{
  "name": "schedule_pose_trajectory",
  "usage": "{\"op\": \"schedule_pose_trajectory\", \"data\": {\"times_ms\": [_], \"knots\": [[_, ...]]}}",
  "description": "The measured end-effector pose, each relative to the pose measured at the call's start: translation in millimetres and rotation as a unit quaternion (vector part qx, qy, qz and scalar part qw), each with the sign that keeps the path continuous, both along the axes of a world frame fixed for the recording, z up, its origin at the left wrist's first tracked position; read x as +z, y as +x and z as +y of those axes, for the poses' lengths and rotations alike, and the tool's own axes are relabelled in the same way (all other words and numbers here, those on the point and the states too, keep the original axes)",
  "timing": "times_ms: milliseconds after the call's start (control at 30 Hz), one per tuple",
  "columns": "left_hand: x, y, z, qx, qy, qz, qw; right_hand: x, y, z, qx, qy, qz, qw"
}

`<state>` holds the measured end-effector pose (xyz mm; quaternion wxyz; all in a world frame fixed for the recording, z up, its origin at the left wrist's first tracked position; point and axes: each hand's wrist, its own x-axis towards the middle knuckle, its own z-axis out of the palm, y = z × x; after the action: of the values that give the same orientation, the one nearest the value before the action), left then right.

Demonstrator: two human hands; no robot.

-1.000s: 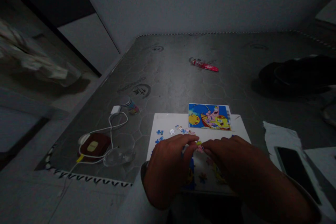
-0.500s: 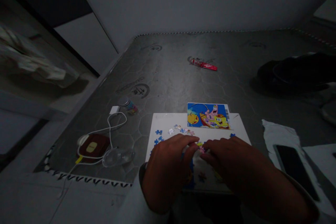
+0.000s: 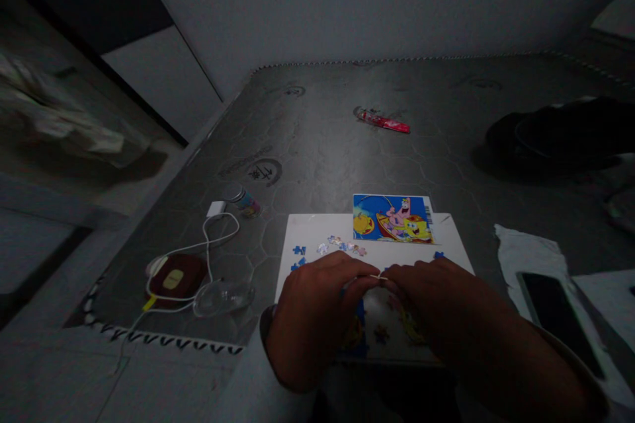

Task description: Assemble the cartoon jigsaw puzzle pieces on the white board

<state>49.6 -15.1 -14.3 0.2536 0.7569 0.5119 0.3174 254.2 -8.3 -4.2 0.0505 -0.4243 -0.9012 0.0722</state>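
Observation:
My left hand [image 3: 315, 310] and my right hand [image 3: 429, 294] meet fingertip to fingertip over a white board [image 3: 307, 228]. Pinched between their thumbs and forefingers are small jigsaw puzzle pieces [image 3: 381, 277], seen edge-on as a thin pale line. Both hands are closed on them. Loose puzzle pieces [image 3: 346, 248] lie on the board beyond my left hand, and another brownish piece [image 3: 381, 334] lies below the fingers. Partly joined blue pieces [image 3: 358, 337] show beside my left wrist, half hidden by it. A colourful cartoon picture card [image 3: 391, 219] rests at the board's far edge.
To the left are a brown case [image 3: 183, 277] with a white cable [image 3: 208, 244], a clear plastic container [image 3: 225, 297] and a small jar [image 3: 247, 201]. A phone [image 3: 558, 320] lies on white paper at the right. Farther back are a red packet [image 3: 384, 121] and a dark bag [image 3: 560, 135].
My fingertips have come closer together. The pieces between them, whose yellow and pink faces showed before, are now tilted edge-on.

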Motion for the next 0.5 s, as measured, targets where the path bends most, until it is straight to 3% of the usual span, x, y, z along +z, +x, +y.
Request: {"op": "schedule_pose_trajectory", "data": {"times_ms": [133,333,500], "knots": [[-2.6,-1.7,-0.5,-0.006,0.040,0.021,0.999,3.2,0.5,4.1,0.042,0.013,0.025,0.999],[-6.6,-3.2,-4.1,-0.002,0.138,0.125,0.983,6.7,1.2,0.5,0.027,0.000,0.035,0.999],[-6.0,-3.2,-6.1,0.004,0.187,0.217,0.958,8.6,-2.7,2.4,0.033,0.069,0.045,0.996]]}}
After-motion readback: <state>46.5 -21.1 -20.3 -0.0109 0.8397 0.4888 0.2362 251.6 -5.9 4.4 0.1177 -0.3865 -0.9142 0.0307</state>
